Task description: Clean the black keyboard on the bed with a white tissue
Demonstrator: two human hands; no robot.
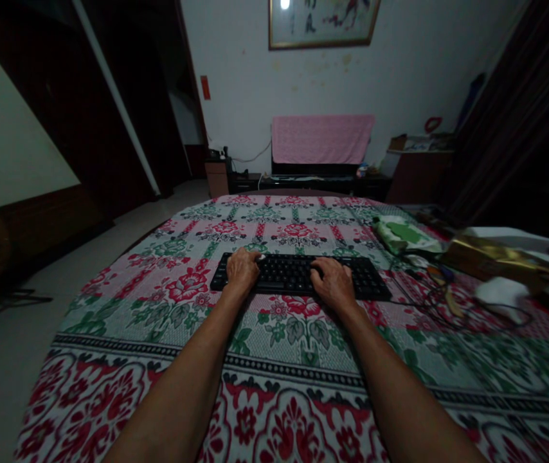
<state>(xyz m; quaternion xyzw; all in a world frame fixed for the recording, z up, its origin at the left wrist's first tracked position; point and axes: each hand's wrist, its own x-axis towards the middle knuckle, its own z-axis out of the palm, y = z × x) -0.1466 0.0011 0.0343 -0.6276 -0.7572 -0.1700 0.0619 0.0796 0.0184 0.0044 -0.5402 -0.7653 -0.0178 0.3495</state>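
A black keyboard (294, 273) lies on a bed covered with a red, green and white floral sheet (284, 360). My left hand (242, 270) rests on the keyboard's left part, fingers curled down onto the keys. On the keyboard's middle-right part sits my right hand (332, 283), fingers bent and spread over the keys. Neither hand holds anything. Both forearms stretch across the sheet from the near edge.
To the right of the keyboard lie a green and white packet (407, 235), a gold wrapped item (496, 257), a white object (501, 292) and tangled black cables (429, 296). A pink cloth (323, 138) drapes something against the far wall. Bare tiled floor (4, 347) lies left.
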